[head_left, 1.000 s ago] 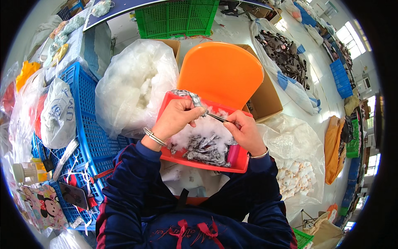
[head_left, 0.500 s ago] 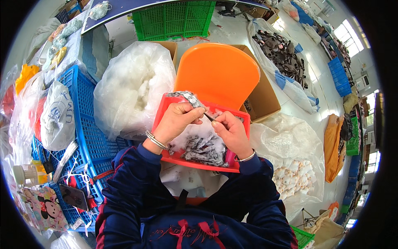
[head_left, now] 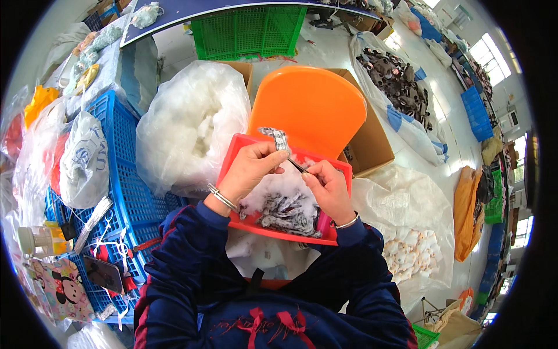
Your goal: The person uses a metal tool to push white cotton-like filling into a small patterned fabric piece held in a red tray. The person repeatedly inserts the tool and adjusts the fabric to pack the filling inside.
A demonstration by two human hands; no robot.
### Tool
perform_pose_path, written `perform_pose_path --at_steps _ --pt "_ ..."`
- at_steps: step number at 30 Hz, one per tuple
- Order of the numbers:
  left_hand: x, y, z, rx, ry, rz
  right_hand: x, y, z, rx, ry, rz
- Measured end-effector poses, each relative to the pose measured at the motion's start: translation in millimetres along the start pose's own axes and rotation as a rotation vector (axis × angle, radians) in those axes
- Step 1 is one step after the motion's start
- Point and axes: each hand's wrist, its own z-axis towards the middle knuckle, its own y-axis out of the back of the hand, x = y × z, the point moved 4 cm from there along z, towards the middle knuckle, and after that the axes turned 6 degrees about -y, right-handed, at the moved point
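Note:
Between thumb and fingers, my left hand [head_left: 253, 171] pinches a small grey-and-white plush fabric piece [head_left: 281, 139], whose upper end sticks up past the fingertips. My right hand [head_left: 329, 187] grips a thin dark metal tool [head_left: 297, 166] that looks like tweezers. Its tip meets the plush piece at my left fingertips; whether it goes inside is hidden. Both hands are over a red plastic tray [head_left: 273, 234] at my lap. In the tray, white fluffy stuffing [head_left: 264, 196] lies beside a heap of similar grey-and-white pieces [head_left: 288, 214].
An orange chair [head_left: 311, 107] stands just beyond the tray, before a cardboard box [head_left: 372, 148]. Left of it sits a clear bag of white stuffing [head_left: 195, 125], near blue crates [head_left: 131, 174]. To the right, a plastic sack [head_left: 412, 198] holds small pale pieces. A green crate [head_left: 247, 32] is farther off.
The plush piece, which trailed leftward over my left hand, now points upward from the fingertips. More of the tool shows between my hands. The whole view has shifted slightly.

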Motion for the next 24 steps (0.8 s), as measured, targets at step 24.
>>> perform_pose_path --at_steps 24 --pt "7 -20 -4 -0.268 -0.199 -0.061 -7 -40 1 -0.089 -0.079 0.345"
